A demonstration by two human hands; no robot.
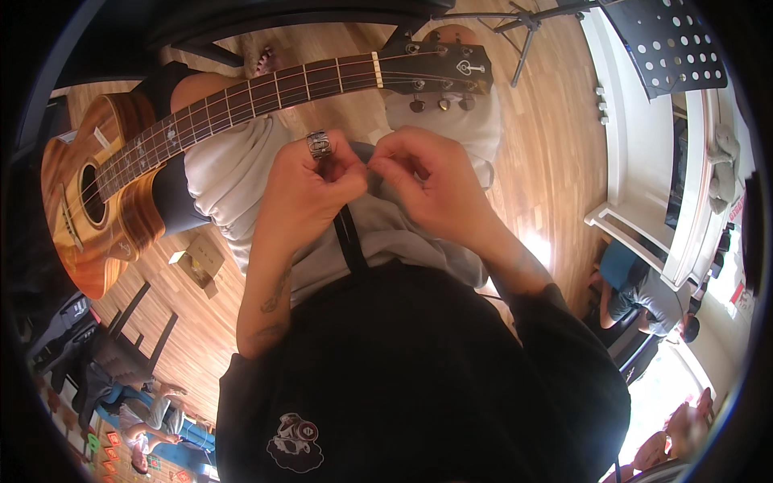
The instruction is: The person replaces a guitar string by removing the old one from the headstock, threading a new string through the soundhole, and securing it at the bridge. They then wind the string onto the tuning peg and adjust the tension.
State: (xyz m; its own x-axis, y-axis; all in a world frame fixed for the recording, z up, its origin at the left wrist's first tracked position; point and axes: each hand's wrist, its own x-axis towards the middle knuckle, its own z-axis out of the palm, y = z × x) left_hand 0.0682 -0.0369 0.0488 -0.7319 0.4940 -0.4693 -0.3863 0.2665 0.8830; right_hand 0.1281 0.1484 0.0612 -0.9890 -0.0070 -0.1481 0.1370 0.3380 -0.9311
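Observation:
An acoustic guitar [127, 208] lies across the person's lap and knees, its wooden body at the left and its black headstock [438, 63] with metal tuning pegs at the right. Below the neck, my left hand [314, 175], wearing a wide silver ring [318, 145], has its fingers curled and pinched. My right hand [426, 172] is pinched close beside it, and the fingertips of both nearly meet over the light grey trousers [386, 223]. Whether something thin is between the fingertips cannot be made out. Neither hand touches the guitar.
An opened small cardboard box [198, 261] rests on the wooden floor at left. A perforated black music stand [670, 48] stands at upper right. A dark bench [272, 15] is beyond the knees. One person [655, 302] sits at right, another [148, 422] at lower left.

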